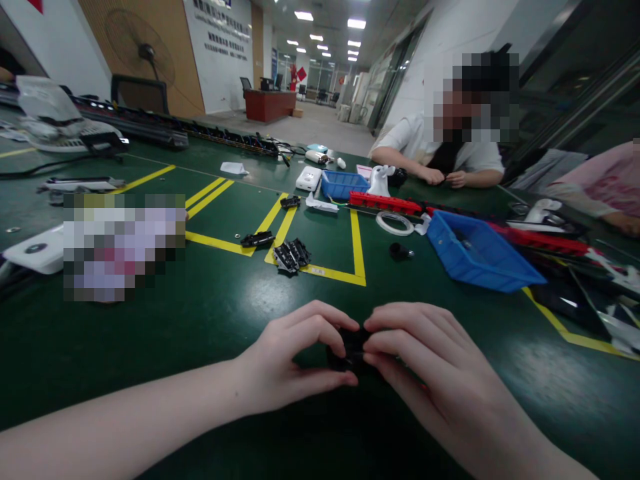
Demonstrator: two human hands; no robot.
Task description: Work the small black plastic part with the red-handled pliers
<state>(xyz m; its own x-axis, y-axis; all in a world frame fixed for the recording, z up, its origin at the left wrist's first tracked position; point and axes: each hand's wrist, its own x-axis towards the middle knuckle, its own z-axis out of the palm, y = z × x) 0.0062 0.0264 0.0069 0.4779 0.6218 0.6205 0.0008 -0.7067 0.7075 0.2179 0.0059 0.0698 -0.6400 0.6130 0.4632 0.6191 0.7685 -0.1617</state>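
Note:
Low over the front of the green table, my two hands meet at a small black plastic part. My left hand pinches its left end between thumb and fingers. On the right end, the fingertips of my right hand are closed, hiding that side. The part's exact kind is too dark to make out. Farther back lies a pile of black plastic parts, with a single similar black part to its left and a smaller black piece behind.
A blue bin stands at the right, a smaller blue bin behind. A black cylindrical piece and a white coil lie nearby. Yellow tape marks the green table. Across it sits a person, hands together. A white device lies left.

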